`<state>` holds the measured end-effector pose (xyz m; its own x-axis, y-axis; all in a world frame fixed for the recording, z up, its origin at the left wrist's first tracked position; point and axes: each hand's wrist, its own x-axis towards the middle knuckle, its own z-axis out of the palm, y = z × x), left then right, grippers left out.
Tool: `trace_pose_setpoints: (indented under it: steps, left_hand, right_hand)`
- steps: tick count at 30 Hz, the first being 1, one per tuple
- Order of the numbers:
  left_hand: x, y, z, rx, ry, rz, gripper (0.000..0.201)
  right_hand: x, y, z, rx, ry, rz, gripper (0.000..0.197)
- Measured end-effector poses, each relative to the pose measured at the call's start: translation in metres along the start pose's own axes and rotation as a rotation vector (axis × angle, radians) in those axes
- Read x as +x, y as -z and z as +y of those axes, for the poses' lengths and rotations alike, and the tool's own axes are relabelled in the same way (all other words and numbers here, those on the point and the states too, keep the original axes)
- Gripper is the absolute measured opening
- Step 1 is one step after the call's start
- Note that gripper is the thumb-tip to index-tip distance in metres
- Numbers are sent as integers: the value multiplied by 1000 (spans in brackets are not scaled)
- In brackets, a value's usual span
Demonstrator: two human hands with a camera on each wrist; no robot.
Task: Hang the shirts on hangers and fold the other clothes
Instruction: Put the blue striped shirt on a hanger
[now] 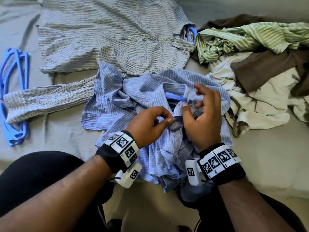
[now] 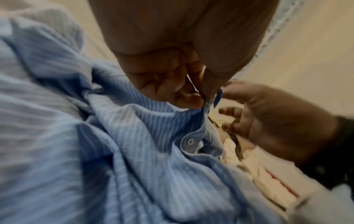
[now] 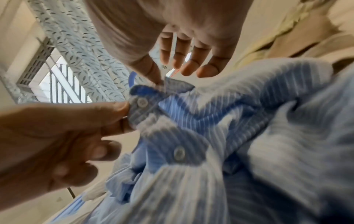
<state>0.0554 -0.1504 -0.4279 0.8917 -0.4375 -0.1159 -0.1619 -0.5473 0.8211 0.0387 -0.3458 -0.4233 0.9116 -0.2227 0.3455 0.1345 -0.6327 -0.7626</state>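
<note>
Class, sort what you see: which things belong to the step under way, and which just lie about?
In use: left hand, right hand, blue striped shirt, hanger inside it.
Lying about: grey striped shirt, spare hangers, clothes pile.

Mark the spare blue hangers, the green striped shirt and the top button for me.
spare blue hangers point(image 1: 14, 91): head view, on the stacked plastic arms.
green striped shirt point(image 1: 247, 38): head view, mid-fabric of the crumpled heap.
top button point(image 3: 142, 101): right wrist view, on the button face.
</note>
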Motion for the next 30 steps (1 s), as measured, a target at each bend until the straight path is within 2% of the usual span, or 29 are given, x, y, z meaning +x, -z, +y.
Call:
trace_pose_setpoints:
  steps: [2, 5, 7, 9, 11, 13, 14, 17, 18, 19, 20, 21, 22, 23, 25, 26, 28, 30]
  left_hand:
    - [-4, 2, 0, 134, -34, -22, 4]
    - [-8, 5, -4, 190, -32, -53, 9]
    - [-11, 9, -13, 242, -12, -105, 16]
    - [-16, 14, -23, 361, 8, -210, 20]
    - [-24, 19, -33, 469, 19, -310, 22]
    - [-33, 24, -40, 484, 12, -313, 23]
    - [-37, 25, -42, 480, 5, -288, 24]
    - [-58, 28, -33, 463, -43, -183, 32]
    - [-65, 32, -28, 452, -78, -153, 33]
    - [-72, 34, -26, 436, -117, -129, 32]
    - [-78, 41, -19, 429, -161, -101, 29]
    - [-84, 55, -3, 432, -204, -71, 28]
    - [-90, 69, 15, 439, -240, -23, 27]
    - [-96, 91, 42, 429, -299, 67, 29]
    - [-112, 139, 98, 353, -458, 276, 29]
    - [-123, 168, 133, 333, -565, 371, 28]
    - [-146, 219, 198, 349, -752, 580, 27]
    - [-167, 265, 256, 408, -854, 827, 31]
  right_hand:
    - [5, 5, 0, -111, 97, -79, 47]
    - [12, 12, 4, -243, 148, -183, 26]
    - [13, 17, 0, -287, 164, -216, 23]
    - [17, 25, -9, -328, 153, -216, 23]
    - [33, 42, -26, -421, 147, -156, 22]
    - [58, 62, -54, -498, 134, -131, 24]
    - [71, 71, -71, -527, 135, -181, 25]
    - [111, 115, -150, -654, 244, -413, 36]
    - [129, 142, -187, -686, 272, -387, 36]
    - [147, 169, -221, -671, 290, -305, 32]
    - [164, 199, -253, -620, 301, -161, 32]
    - [175, 229, -286, -565, 324, -1, 36]
    - [180, 252, -309, -522, 348, 93, 42]
    - [180, 271, -332, -534, 383, 76, 43]
    - [171, 288, -367, -666, 407, -114, 37]
    - [165, 300, -387, -706, 408, -123, 36]
    - [163, 330, -424, -652, 430, 24, 37]
    - [160, 353, -453, -556, 473, 124, 39]
